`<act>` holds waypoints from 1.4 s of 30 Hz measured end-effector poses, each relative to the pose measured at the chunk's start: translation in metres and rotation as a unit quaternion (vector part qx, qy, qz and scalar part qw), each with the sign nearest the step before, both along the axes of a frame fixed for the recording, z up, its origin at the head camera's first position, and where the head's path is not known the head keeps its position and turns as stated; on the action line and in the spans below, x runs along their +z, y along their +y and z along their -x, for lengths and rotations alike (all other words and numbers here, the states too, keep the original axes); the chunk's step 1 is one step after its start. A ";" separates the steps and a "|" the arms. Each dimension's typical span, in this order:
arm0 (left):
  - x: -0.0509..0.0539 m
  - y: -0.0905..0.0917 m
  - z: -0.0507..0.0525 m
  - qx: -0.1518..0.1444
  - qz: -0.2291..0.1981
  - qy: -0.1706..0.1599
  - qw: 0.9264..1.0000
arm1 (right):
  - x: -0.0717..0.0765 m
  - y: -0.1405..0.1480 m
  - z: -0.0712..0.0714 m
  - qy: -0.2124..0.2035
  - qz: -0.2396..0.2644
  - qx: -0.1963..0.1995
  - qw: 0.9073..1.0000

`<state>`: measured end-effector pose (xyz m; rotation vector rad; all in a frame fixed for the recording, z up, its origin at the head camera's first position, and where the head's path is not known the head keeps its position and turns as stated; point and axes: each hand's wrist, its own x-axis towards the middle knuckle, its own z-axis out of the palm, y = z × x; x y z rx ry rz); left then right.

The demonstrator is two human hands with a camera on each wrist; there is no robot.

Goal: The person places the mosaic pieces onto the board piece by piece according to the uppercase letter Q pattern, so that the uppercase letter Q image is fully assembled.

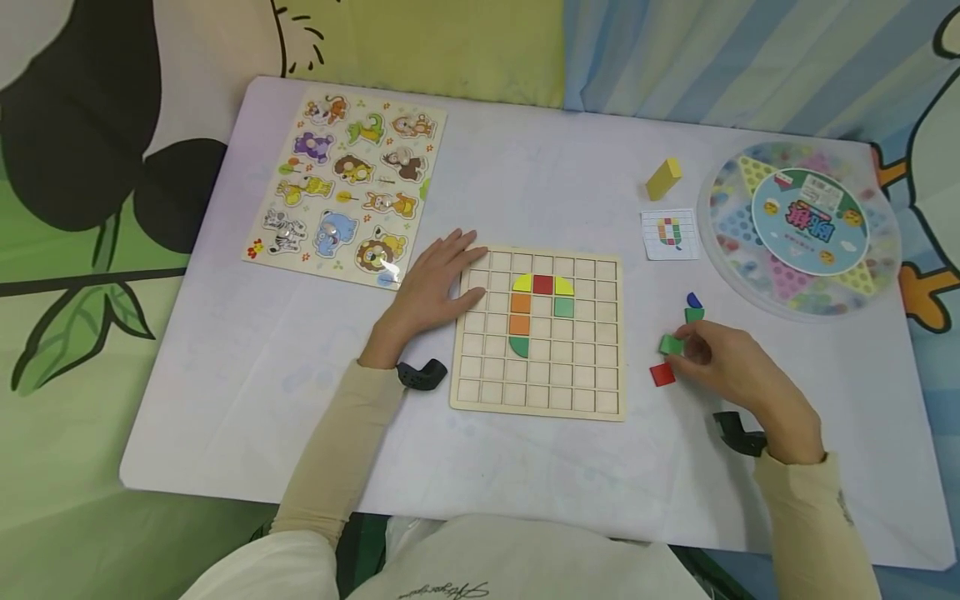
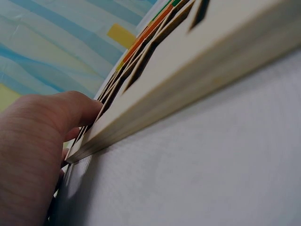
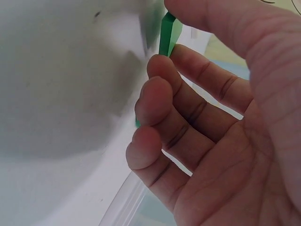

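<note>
A wooden grid board (image 1: 540,379) lies mid-table, holding yellow, red, orange and green pieces in an arch. My left hand (image 1: 429,287) rests at its upper left edge, fingers spread, thumb on the board; the left wrist view shows the hand (image 2: 42,136) at the board's side (image 2: 164,103). My right hand (image 1: 738,371) pinches a green square (image 1: 671,345) between thumb and finger, right of the board. In the right wrist view the green piece (image 3: 167,35) stands on edge at the fingertips of the hand (image 3: 211,122). A red square (image 1: 662,375), another green piece (image 1: 694,314) and a blue piece (image 1: 693,299) lie near it.
An animal puzzle board (image 1: 345,187) lies at the back left. Behind my right hand are a pattern card (image 1: 670,234), a yellow block (image 1: 663,179) and a round clear container (image 1: 810,218) with a printed label. A patterned curtain (image 1: 712,58) hangs beyond the table's back edge.
</note>
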<state>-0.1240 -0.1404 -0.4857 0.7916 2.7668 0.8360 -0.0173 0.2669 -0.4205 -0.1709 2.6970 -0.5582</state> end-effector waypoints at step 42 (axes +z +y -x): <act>-0.001 -0.002 -0.001 -0.004 -0.006 0.007 1.000 | 0.003 -0.113 0.033 0.041 0.012 0.148 0.988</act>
